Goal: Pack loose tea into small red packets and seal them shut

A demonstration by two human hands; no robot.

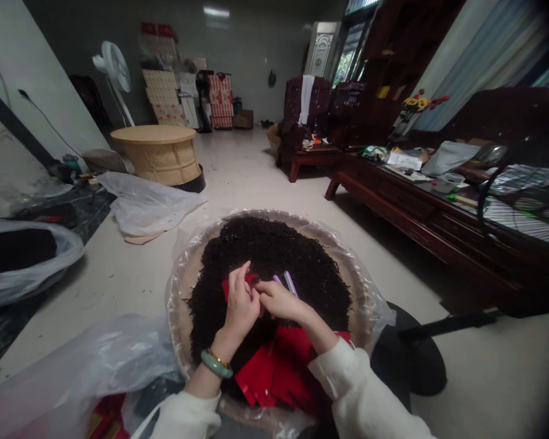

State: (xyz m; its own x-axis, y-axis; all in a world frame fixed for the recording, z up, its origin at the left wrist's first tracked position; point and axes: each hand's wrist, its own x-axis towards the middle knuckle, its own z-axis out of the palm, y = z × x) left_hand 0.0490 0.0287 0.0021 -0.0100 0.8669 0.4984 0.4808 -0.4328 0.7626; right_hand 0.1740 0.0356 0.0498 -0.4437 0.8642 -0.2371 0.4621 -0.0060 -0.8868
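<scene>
A wide round basket (179,286) lined with clear plastic holds a heap of dark loose tea leaves (274,256). Over the heap, my left hand (240,305) is closed on a small red packet (229,285), fingers curled round its edge. My right hand (279,300) pinches the same packet from the right and also holds a purple scoop-like tool (289,282) that sticks up behind the fingers. A pile of red packets (279,369) lies at the basket's near edge, between my forearms. A green bangle sits on my left wrist.
Crumpled clear plastic sheets (146,204) lie on the floor at left and near left. A round wicker table (158,152) and a fan (116,70) stand at the back left. A dark wooden bench (439,213) with clutter runs along the right. A black fan base (414,360) sits by the basket.
</scene>
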